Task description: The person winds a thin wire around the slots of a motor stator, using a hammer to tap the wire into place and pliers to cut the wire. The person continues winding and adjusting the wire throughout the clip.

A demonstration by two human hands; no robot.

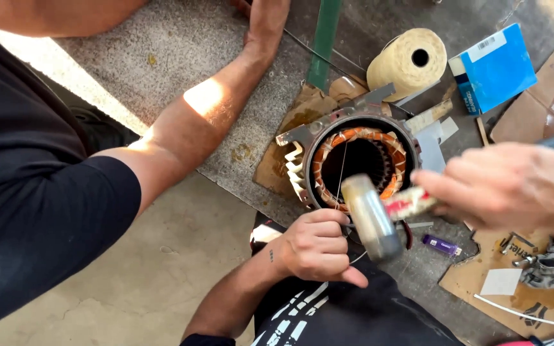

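The left hand (315, 247) is closed into a fist at the near rim of a motor stator (354, 157), its fingers curled tight around something small that looks like a thin wire or tool, though the fist hides it. The right hand (511, 186) comes in from the right edge, clamped around the red-and-white handle of a mallet (372, 218), whose pale cylindrical head is blurred just over the stator's near edge. The stator sits near the middle of the concrete slab (181, 57), on a stained piece of cardboard (277, 163), with copper windings and orange insulation showing around its dark bore. Behind it, toward the far edge, stand a roll of cream tape (405, 61) and a blue box (495, 67). A small purple lighter (442, 244) lies just right of the mallet head. Another person's bare arm (200, 115) stretches across the slab from the left, the hand resting flat near the far edge.
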